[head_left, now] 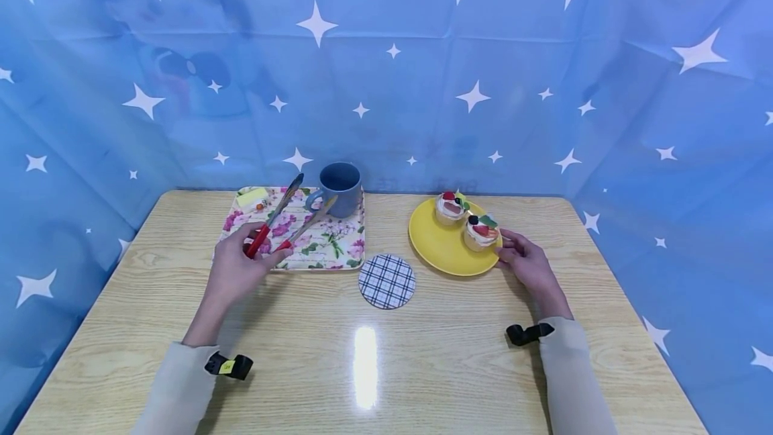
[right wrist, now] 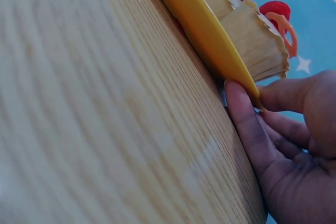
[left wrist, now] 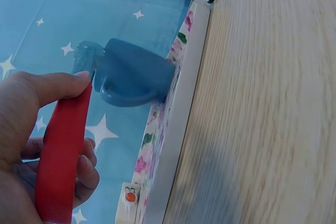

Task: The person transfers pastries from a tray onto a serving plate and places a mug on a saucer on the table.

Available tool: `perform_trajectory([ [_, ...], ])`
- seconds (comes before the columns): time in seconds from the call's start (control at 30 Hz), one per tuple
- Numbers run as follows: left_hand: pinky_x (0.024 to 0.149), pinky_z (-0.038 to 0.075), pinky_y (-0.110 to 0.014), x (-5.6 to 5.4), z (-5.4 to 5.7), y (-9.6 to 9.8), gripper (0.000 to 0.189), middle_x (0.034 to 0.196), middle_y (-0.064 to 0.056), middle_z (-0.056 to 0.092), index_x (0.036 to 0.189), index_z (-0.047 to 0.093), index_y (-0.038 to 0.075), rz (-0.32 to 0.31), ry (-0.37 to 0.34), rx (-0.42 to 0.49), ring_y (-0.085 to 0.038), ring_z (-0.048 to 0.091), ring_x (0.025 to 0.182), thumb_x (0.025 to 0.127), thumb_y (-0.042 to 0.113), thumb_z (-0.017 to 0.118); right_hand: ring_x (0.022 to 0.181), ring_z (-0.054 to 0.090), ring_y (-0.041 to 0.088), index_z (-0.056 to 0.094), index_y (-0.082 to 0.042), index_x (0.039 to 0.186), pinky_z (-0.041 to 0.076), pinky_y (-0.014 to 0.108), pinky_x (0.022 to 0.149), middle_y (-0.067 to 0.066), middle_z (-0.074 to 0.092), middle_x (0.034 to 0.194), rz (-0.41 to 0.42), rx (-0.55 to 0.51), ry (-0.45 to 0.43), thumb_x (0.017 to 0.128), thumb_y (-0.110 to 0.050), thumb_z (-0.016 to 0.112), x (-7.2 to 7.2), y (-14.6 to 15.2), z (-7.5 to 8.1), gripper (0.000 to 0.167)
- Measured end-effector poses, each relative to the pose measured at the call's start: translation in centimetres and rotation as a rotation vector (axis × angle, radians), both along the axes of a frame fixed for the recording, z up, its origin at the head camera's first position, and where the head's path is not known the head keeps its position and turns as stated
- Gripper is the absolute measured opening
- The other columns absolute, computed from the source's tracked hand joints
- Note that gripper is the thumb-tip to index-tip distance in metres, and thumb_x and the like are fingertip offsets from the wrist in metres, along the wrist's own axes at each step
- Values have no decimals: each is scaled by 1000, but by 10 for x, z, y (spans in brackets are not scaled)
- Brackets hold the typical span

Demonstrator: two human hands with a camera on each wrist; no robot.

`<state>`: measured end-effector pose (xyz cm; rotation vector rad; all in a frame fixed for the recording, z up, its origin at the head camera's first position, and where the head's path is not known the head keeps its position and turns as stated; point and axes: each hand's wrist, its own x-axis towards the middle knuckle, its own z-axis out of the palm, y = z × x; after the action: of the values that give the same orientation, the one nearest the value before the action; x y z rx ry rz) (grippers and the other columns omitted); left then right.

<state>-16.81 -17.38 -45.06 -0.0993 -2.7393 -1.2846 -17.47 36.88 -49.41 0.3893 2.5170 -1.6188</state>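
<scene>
My left hand [head_left: 238, 267] holds a pair of red-handled tongs [head_left: 258, 240] above the front of a floral tray [head_left: 347, 257]. The two arms of the tongs are spread apart, with nothing between their tips. On the tray stand a blue mug [head_left: 345, 186] and a small yellow block-shaped piece [head_left: 252, 199]. My right hand [head_left: 531, 267] pinches the right rim of a yellow plate [head_left: 437, 254], its thumb on top and fingers beneath in the right wrist view. Two cupcakes with fruit topping sit on the plate, one cupcake [head_left: 449, 210] behind the nearer cupcake [head_left: 481, 237].
A round checked coaster [head_left: 387, 281] lies on the wooden table [head_left: 302, 368] between tray and plate. Behind the table's far edge hangs a blue curtain [head_left: 386, 133] with white stars, which also flanks both sides.
</scene>
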Motion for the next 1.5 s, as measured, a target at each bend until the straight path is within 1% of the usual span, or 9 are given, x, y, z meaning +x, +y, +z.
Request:
perform_trajectory([
  [0.1,54,45,-28,0,-1,-5,68,96,-16,63,139,56,8,12,2,-6,-23,51,64,87,43,82,104,59,2,30,-13,162,57,20,88,20,45,146,6,-9,3,107,-23,54,0,1,0,61],
  [0.23,55,47,-27,0,-2,-11,70,114,-21,64,141,55,7,28,-4,-9,-25,53,71,87,42,81,103,58,1,29,-14,162,57,20,87,19,44,147,6,-17,2,107,-23,54,0,1,0,61],
  [0.33,58,49,-26,0,-2,-15,69,120,-23,64,142,55,6,36,-8,-9,-26,55,75,88,40,81,103,58,1,29,-14,162,57,20,87,19,44,146,6,-15,2,107,-22,54,0,1,-1,61],
  [0.6,58,51,-28,-4,-10,-26,69,116,-22,66,140,56,4,54,-18,-19,-22,57,69,88,42,81,106,58,5,31,-13,161,57,19,86,19,45,145,-5,-4,-2,107,-23,55,1,0,0,60],
  [0.87,56,48,-29,-7,-13,-32,71,97,-17,65,139,55,3,50,-3,-36,-19,53,60,88,46,80,105,59,4,31,-12,161,57,19,87,19,45,144,1,-5,5,107,-23,55,0,1,-1,60],
  [0.93,56,47,-30,-7,-13,-32,71,98,-17,65,139,56,3,51,-1,-39,-20,53,61,88,46,80,106,59,5,31,-13,161,57,19,87,19,45,144,1,-1,4,107,-23,54,0,1,-1,60],
  [1.17,60,49,-29,-5,-13,-34,71,115,-21,66,140,55,4,64,-2,-45,-25,55,72,88,45,80,105,59,5,31,-14,161,57,19,86,19,46,144,1,11,0,107,-25,54,0,1,0,60],
  [1.37,57,49,-28,-2,-11,-35,70,114,-22,67,141,54,5,71,11,-55,-25,55,70,88,44,80,102,60,1,30,-12,162,57,19,87,21,44,147,17,-16,-2,108,-22,53,2,0,5,60],
  [1.5,56,49,-27,-2,-9,-38,72,117,-24,66,141,54,3,81,22,-54,-26,57,71,89,43,80,102,60,1,30,-13,162,57,20,87,21,44,147,20,-12,-3,108,-21,53,2,0,5,60],
])
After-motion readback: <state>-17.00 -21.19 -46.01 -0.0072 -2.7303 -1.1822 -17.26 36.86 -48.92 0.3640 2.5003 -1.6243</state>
